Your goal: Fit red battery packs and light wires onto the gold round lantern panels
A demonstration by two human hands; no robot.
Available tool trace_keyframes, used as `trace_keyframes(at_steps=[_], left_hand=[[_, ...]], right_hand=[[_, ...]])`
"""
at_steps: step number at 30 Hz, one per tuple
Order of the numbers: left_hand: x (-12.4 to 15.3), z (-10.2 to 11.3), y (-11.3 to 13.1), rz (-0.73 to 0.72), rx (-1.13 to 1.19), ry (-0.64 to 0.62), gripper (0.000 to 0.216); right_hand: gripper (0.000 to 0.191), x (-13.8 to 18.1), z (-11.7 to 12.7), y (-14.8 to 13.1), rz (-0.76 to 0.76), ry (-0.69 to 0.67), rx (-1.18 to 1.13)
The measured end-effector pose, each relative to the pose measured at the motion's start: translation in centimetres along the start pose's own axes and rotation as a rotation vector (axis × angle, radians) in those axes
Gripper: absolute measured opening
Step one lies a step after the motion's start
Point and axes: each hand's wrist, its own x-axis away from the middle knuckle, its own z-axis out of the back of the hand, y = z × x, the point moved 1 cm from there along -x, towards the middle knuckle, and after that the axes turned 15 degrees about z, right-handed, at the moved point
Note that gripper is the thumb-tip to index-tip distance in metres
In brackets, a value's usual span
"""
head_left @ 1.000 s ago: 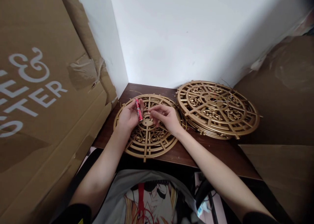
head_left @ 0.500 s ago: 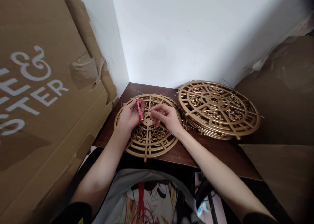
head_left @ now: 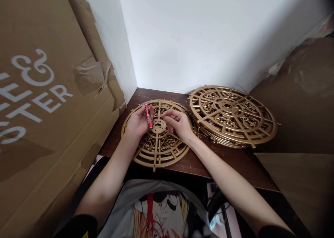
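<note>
Two red batteries (head_left: 148, 116), lying end to end, rest across the upturned palm and fingers of my left hand (head_left: 138, 122). Just to the right, my right hand (head_left: 179, 125) has its thumb and forefinger pinched together; anything between them is too small to make out. Both hands are over the middle of a round gold openwork panel (head_left: 157, 157), which lies flat with scrollwork, spokes and a holed hub. Thin wires (head_left: 197, 131) stick out at its right edge. The panel's left rim is partly hidden by my left hand.
A stack of similar gold round panels (head_left: 232, 116) stands to the right on the dark wooden tabletop (head_left: 188, 167). A large cardboard box (head_left: 52, 133) rises on the left, and more cardboard (head_left: 300, 102) is on the right. Behind is a white wall (head_left: 195, 40).
My right hand has shifted slightly right, away from the batteries, and its lower fingers have curled in, so more of the panel's hub shows. My left hand stays still with the batteries.
</note>
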Motion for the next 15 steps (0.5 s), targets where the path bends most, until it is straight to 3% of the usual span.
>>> trace_keyframes(at_steps=[6,15], left_hand=[[0.00,0.06,0.07,0.015,0.007,-0.002,0.021],[-0.03,0.12,0.16,0.041,0.002,-0.037,0.023]], right_hand=[[0.025,0.27,-0.21,0.02,-0.020,-0.073,0.011],[0.016,0.47,-0.39,-0.16,0.134,-0.240,0.209]])
